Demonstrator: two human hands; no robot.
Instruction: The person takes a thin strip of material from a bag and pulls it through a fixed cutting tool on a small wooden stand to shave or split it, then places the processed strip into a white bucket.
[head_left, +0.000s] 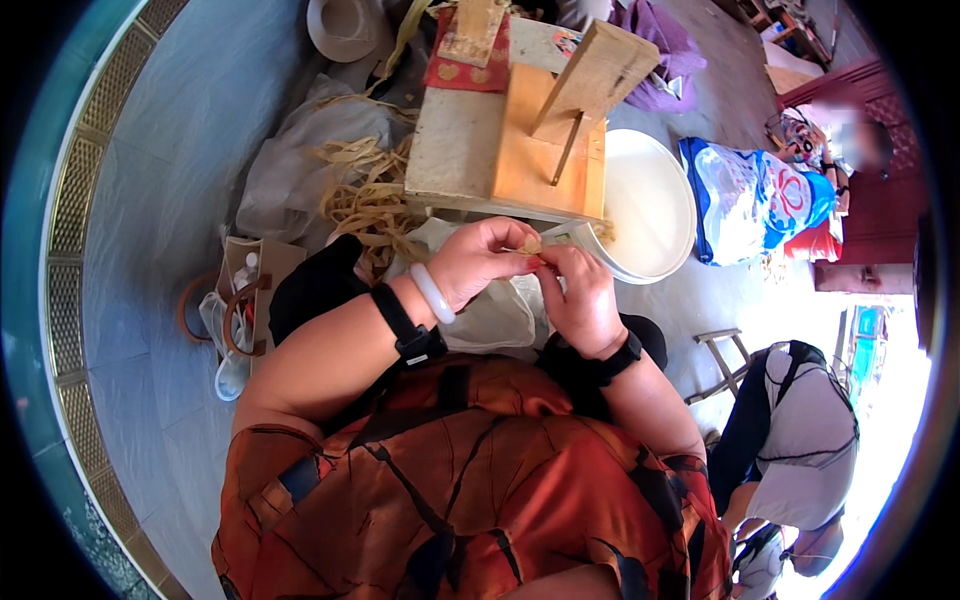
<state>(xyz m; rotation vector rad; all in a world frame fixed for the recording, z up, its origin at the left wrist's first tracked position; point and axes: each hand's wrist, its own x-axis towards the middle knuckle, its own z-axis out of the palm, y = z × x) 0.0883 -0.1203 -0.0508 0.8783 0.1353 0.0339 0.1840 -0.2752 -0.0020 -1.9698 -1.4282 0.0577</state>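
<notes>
My left hand [478, 262] and my right hand [582, 298] meet above my lap, just off the near edge of a low table. Both pinch a small pale tan piece [531, 245] between thumb and fingertips; its kind is too small to tell. Beyond them, on the table [455, 150], stands a wooden stand [575, 120] with a flat base, a tilted upright board and a thin rod. Left of the table lies a loose heap of long flat tan strips [375, 205], tangled together.
A white round tub [655, 205] stands right of the table. Clear plastic sheeting [300, 165] and an open bag [262, 265] with brown handles lie left. A blue-and-white package [755, 195] lies farther right. Another person [805, 430] bends at lower right; someone else [840, 140] is at far right.
</notes>
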